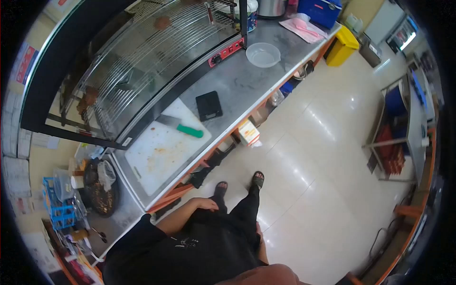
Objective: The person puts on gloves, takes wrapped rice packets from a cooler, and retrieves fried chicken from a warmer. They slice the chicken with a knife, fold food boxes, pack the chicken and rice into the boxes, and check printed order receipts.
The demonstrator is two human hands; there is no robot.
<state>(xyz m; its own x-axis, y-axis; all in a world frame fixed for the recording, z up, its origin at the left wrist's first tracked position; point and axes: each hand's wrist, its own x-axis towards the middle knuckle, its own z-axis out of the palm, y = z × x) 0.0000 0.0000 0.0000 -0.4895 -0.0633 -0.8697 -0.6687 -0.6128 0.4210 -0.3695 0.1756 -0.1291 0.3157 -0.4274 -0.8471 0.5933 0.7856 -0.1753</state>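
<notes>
My left hand (207,204) hangs in front of the black shirt, near the counter's front edge. Its fingers look loosely stretched out, and I see nothing in them. My right hand (259,229) is down beside my leg, mostly hidden behind the dark clothing, so its fingers cannot be made out. Closest to the left hand on the counter lies a white cutting board (154,166) with brownish stains. A knife with a green handle (190,131) rests across its upper part. Next to the board is a black kitchen scale (209,105).
A glass display warmer (156,57) with wire racks stands behind the board. Along the steel counter (237,85) sits a clear plastic bowl (263,55). At left are a dark round pan (100,187) and a blue basket (61,209). A yellow bin (342,46) stands on the floor.
</notes>
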